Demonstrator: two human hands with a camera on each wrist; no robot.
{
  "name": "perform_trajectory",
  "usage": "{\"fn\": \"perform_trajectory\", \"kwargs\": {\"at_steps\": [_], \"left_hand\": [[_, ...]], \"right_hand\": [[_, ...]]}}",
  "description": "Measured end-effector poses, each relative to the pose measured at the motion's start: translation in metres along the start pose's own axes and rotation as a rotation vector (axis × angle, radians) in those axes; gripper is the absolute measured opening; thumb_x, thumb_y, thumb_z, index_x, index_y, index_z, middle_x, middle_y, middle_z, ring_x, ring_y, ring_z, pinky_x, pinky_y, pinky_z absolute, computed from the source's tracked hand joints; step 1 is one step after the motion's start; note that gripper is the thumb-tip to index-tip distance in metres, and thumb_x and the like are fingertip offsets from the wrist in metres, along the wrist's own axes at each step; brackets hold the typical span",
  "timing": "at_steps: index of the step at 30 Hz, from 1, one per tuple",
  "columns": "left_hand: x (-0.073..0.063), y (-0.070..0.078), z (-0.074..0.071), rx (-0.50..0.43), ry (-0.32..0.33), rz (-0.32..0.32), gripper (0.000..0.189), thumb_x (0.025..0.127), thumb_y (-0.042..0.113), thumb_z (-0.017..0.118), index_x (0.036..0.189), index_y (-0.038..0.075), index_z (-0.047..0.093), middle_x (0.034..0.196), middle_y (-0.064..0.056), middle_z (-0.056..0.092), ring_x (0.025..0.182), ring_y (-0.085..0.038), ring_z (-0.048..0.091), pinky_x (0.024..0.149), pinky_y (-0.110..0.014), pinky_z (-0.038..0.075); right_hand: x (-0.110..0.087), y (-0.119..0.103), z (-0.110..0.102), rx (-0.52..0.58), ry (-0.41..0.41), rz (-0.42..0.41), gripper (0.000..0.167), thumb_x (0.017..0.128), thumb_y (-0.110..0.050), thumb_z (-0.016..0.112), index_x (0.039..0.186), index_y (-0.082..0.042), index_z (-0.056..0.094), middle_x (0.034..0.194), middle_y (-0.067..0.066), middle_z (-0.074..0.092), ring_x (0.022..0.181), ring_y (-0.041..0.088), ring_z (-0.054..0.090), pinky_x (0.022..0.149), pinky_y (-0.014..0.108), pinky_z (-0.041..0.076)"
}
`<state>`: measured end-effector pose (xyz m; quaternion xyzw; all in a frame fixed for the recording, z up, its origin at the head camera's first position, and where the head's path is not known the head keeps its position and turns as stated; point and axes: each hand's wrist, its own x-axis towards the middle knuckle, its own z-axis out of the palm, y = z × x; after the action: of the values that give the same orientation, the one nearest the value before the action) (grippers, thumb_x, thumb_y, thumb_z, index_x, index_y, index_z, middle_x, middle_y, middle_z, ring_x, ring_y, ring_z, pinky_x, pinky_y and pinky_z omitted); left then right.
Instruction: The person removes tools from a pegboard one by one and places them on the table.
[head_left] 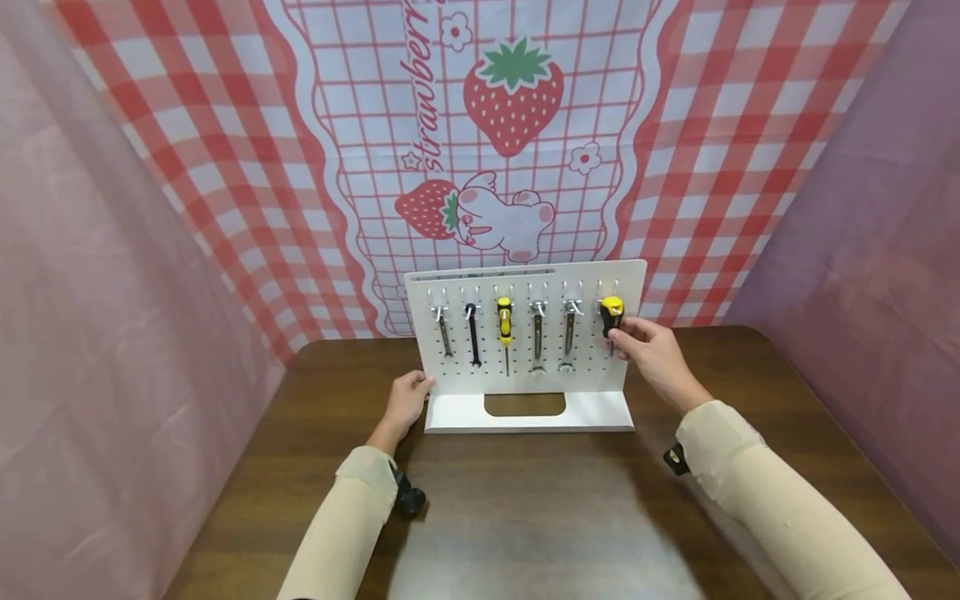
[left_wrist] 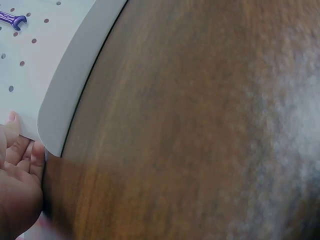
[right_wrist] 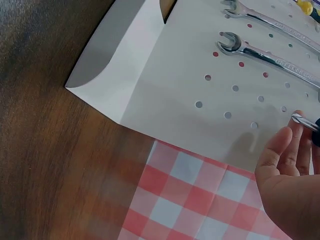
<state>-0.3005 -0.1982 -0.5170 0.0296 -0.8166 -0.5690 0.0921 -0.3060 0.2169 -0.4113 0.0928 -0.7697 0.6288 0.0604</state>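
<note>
A white pegboard stand [head_left: 525, 383] stands upright on the table, hung with tools. At its right end, a short screwdriver [head_left: 612, 310] with a yellow-and-black handle sits by the hook, and my right hand [head_left: 658, 360] holds its handle between thumb and fingers. The metal tip [right_wrist: 299, 119] shows past the fingers in the right wrist view. My left hand [head_left: 407, 402] pinches the board's lower left edge, thumb on the front face and the other fingers behind it, as the left wrist view shows.
Along the row of hooks hang a small wrench [head_left: 444, 333], a dark wrench [head_left: 472, 335], a yellow-and-black screwdriver [head_left: 505, 321] and two silver wrenches, one left [head_left: 537, 332] and one right [head_left: 570, 329]. Behind the wooden table [head_left: 510, 508] hangs a strawberry-print cloth [head_left: 585, 108].
</note>
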Motion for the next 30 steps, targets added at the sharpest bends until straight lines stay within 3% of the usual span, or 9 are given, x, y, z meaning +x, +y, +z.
{"fn": "perform_trajectory", "kwargs": {"at_steps": [7, 19, 26, 30], "left_hand": [[0.003, 0.001, 0.002, 0.053, 0.015, -0.045, 0.016, 0.100, 0.007, 0.062, 0.095, -0.007, 0.066, 0.083, -0.014, 0.066, 0.078, -0.022, 0.061, 0.070, -0.029, 0.050], [0.002, 0.003, 0.002, 0.026, -0.003, -0.060, 0.016, 0.100, 0.006, 0.061, 0.099, -0.009, 0.066, 0.092, -0.019, 0.068, 0.088, -0.029, 0.063, 0.081, -0.040, 0.055], [0.003, 0.002, 0.002, 0.023, -0.009, -0.055, 0.016, 0.100, 0.006, 0.061, 0.099, -0.010, 0.066, 0.093, -0.020, 0.069, 0.088, -0.029, 0.064, 0.082, -0.041, 0.056], [0.003, 0.003, 0.001, 0.028, -0.010, -0.065, 0.017, 0.101, 0.006, 0.060, 0.101, -0.010, 0.066, 0.094, -0.020, 0.068, 0.090, -0.029, 0.064, 0.084, -0.041, 0.056]], "right_hand": [[-0.005, -0.002, -0.002, -0.043, -0.003, 0.031, 0.048, 0.099, -0.026, 0.068, 0.128, 0.011, 0.056, 0.096, -0.003, 0.063, 0.083, 0.005, 0.063, 0.077, 0.025, 0.057], [-0.017, -0.010, -0.003, -0.026, -0.027, 0.025, 0.048, 0.100, -0.027, 0.066, 0.127, 0.011, 0.056, 0.095, -0.004, 0.068, 0.088, 0.009, 0.071, 0.083, 0.034, 0.058], [-0.024, -0.017, -0.005, -0.064, -0.030, 0.029, 0.048, 0.099, -0.029, 0.067, 0.127, 0.010, 0.058, 0.100, 0.006, 0.069, 0.088, 0.012, 0.070, 0.078, 0.026, 0.057], [-0.028, -0.022, -0.006, -0.069, -0.030, 0.012, 0.047, 0.099, -0.028, 0.068, 0.126, 0.010, 0.059, 0.100, 0.004, 0.071, 0.086, 0.008, 0.070, 0.075, 0.023, 0.056]]}}
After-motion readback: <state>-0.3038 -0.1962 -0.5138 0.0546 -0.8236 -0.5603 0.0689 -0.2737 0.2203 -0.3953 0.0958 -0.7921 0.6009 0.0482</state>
